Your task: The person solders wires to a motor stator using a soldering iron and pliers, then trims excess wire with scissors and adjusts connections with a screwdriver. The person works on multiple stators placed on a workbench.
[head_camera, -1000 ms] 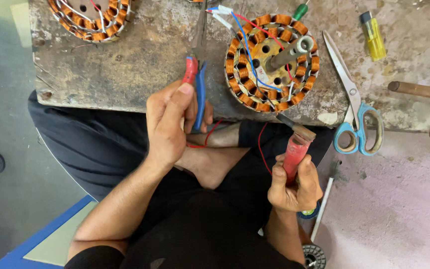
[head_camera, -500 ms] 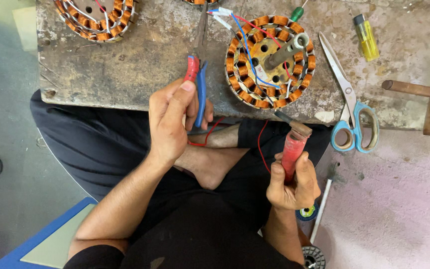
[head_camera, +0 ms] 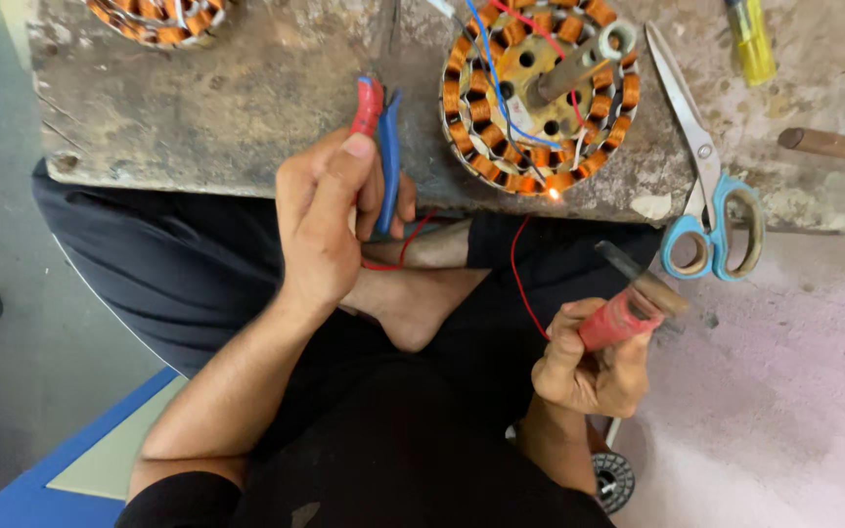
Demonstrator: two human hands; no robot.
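Note:
My left hand (head_camera: 330, 220) grips a pair of pliers with red and blue handles (head_camera: 379, 147), held at the near edge of the worn wooden board (head_camera: 227, 93). Over my lap, my right hand (head_camera: 589, 367) holds a tool with a red handle (head_camera: 626, 311) whose dark tip points up and to the left. A round stator with copper-orange coils (head_camera: 540, 93) lies on the board just beyond the pliers, with blue, red and white wires across it. A thin red wire (head_camera: 518, 269) runs down from the stator toward my right hand. A small bright spot glows at the stator's near rim.
Scissors with blue handles (head_camera: 711, 210) lie on the board right of the stator. A yellow lighter (head_camera: 753, 39) sits at the top right and a wooden handle (head_camera: 833, 147) at the right edge. A second stator (head_camera: 163, 18) shows at the top left. A small spool (head_camera: 618, 479) lies on the floor.
The view has shifted so the board sits higher in the frame. My right hand has tilted the red-handled tool from upright to slanted, tip up-left. My left hand keeps the pliers.

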